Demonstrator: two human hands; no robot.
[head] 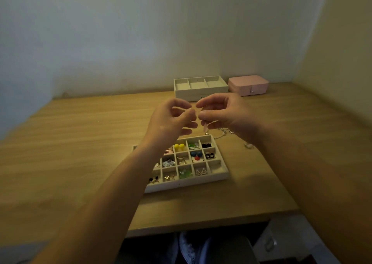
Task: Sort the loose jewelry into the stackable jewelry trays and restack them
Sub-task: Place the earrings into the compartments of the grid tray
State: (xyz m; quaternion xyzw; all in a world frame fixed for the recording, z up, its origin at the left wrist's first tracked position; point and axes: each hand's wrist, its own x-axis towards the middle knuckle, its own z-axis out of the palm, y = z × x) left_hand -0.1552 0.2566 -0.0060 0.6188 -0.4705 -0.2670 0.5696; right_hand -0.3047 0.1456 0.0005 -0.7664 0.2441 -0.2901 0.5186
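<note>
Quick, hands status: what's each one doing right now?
Left hand: fingertips pinched together; whether they hold anything cannot be told.
Right hand: pinches the top of a dangling pink pendant.

Your light wooden desk shows a matt, grained finish. The cream rectangular compartment tray looks matt and cloth-lined, and its round yellow stud earrings are glossy. The thin silver chain glints like metal. The pink rectangular box appears smooth.
</note>
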